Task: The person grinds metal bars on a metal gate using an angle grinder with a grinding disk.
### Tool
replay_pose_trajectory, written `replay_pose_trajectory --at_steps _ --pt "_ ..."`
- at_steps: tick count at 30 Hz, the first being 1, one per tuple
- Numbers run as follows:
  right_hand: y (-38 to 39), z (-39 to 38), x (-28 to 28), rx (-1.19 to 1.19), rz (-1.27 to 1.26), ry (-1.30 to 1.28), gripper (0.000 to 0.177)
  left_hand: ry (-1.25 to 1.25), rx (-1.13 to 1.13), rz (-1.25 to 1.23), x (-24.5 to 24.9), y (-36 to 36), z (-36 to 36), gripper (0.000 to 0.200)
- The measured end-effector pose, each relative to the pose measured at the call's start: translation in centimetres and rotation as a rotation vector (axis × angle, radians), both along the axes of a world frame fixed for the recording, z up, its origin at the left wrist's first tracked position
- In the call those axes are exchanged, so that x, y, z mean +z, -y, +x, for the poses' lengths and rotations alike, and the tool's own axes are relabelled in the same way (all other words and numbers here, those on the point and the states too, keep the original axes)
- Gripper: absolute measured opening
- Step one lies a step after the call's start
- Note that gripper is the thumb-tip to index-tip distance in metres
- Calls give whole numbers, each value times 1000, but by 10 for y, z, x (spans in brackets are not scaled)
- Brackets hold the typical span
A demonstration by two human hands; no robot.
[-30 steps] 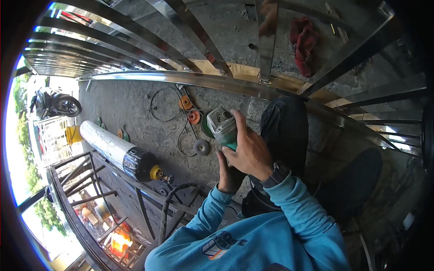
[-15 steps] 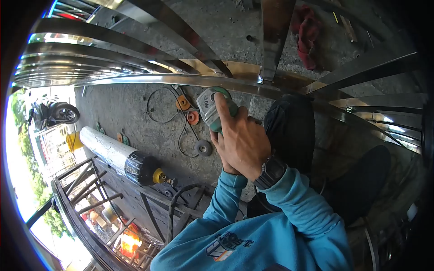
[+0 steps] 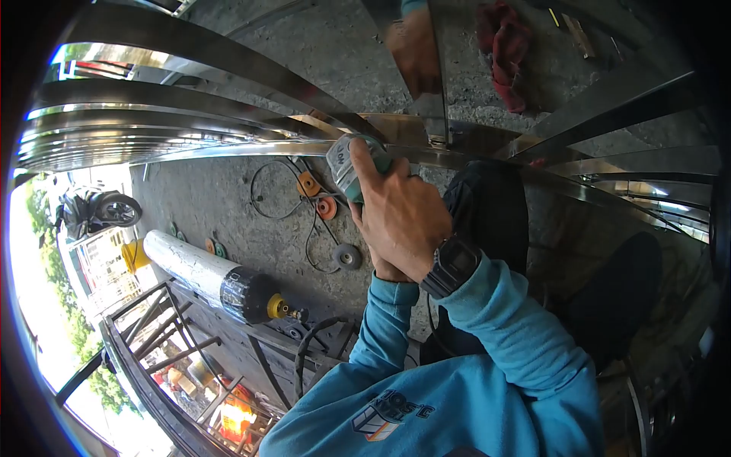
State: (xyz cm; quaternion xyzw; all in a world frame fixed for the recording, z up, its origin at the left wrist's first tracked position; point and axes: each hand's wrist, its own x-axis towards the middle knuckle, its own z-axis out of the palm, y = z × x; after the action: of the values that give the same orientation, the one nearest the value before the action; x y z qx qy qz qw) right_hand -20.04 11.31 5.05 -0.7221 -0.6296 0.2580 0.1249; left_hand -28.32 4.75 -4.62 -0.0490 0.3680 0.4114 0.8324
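My right hand [image 3: 407, 217], with a black watch on its wrist, is wrapped over a green-and-grey angle grinder [image 3: 352, 167]. Its index finger lies stretched along the tool's head. Beneath it, my left hand [image 3: 387, 268] shows only near the wrist; the right hand hides its fingers. The grinder's head is at the long shiny metal rail [image 3: 285, 150] of a slatted frame, overlapping it in view. Whether its disc touches the metal is hidden. An upright metal slat [image 3: 407, 57] beyond mirrors a hand and a blue sleeve.
On the concrete floor to the left lie a cable [image 3: 253, 199], an orange disc [image 3: 326, 208] and a grey disc [image 3: 347, 257]. A gas cylinder [image 3: 190, 263] lies alongside a dark metal frame [image 3: 145, 385]. Past the rail is a red cloth [image 3: 504, 61]. A motorcycle [image 3: 99, 207] stands far left.
The grinder and both hands have shifted left and closer to the rail, so its head now overlaps the metal. The view has shifted slightly. My right hand keeps its grip.
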Motion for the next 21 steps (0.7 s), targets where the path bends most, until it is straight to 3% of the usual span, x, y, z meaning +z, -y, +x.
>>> replay_pose_trajectory --at_steps 6,11,14,17,21 --pt "-11 -4 2 17 -58 -38 74 83 -37 90 -1 -6 -18 76" --pt "-17 -24 -7 -14 42 13 74 146 -91 177 0 -23 -36 73" --pt "-10 -31 -7 26 67 93 76 190 -132 226 2 -9 -40 72" --pt "5 -28 -3 46 30 14 74 235 -160 274 2 1 -45 70" --pt "16 -20 5 83 32 23 71 175 -90 207 8 15 -43 68"
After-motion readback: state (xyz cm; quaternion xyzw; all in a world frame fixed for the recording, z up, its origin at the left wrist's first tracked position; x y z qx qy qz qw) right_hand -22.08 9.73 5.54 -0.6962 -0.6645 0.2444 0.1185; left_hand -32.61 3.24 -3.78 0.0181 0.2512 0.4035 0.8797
